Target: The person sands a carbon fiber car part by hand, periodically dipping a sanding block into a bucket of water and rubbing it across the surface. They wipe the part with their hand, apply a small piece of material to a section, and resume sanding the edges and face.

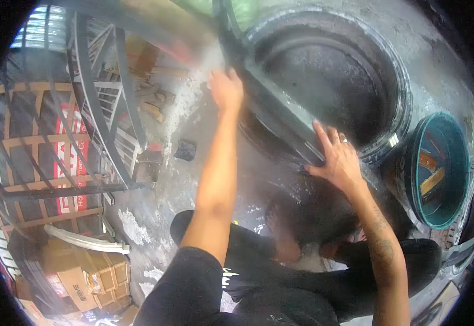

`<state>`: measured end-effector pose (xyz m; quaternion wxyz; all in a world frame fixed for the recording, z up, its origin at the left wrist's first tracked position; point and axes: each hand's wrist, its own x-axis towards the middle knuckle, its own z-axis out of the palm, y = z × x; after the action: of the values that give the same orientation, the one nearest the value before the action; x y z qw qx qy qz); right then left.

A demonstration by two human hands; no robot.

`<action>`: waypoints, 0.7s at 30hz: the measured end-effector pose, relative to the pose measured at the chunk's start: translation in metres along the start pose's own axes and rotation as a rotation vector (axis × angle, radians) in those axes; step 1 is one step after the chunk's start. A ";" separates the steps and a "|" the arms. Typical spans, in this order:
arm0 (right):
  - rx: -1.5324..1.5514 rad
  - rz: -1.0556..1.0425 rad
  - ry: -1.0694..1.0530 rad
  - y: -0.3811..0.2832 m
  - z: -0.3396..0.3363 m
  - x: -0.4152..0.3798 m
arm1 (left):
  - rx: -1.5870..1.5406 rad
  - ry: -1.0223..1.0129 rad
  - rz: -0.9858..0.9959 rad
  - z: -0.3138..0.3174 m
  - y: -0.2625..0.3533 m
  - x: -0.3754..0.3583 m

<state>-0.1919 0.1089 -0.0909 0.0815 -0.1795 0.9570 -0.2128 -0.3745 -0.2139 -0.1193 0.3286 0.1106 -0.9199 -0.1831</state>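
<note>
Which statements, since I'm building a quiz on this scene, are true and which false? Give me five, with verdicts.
1. The right hand touches the long dark bar. True.
2. The teal bucket is empty. False: brown and yellowish pieces lie in it.
3. A ring shows on the right hand. True.
4. The printed cardboard box is at the picture's upper right. False: lower left.
5. The bar overlaps the round black tub in this view. True.

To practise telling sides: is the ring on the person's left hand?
No, the ring sits on a finger of the right hand.
</note>
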 end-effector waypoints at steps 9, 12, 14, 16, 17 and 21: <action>-0.043 0.013 -0.019 0.002 0.007 -0.001 | -0.105 -0.070 0.136 0.031 -0.039 0.025; 0.031 0.041 -0.072 0.000 0.002 0.003 | -0.131 -0.097 0.135 0.040 -0.042 0.044; -0.009 0.039 -0.040 0.000 0.004 0.003 | -0.157 -0.053 0.176 0.016 -0.037 0.023; -0.025 0.017 -0.017 0.002 0.006 0.003 | -0.132 -0.050 0.274 0.020 -0.047 0.024; -0.017 0.024 -0.036 0.002 0.007 0.000 | -0.151 -0.166 0.193 0.031 -0.054 0.038; 0.006 0.026 -0.004 0.000 0.007 0.001 | -0.079 -0.175 0.188 0.035 -0.063 0.041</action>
<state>-0.1916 0.1060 -0.0971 0.0866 -0.1671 0.9585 -0.2142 -0.4234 -0.2751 -0.1469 0.2668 -0.0053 -0.9434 -0.1968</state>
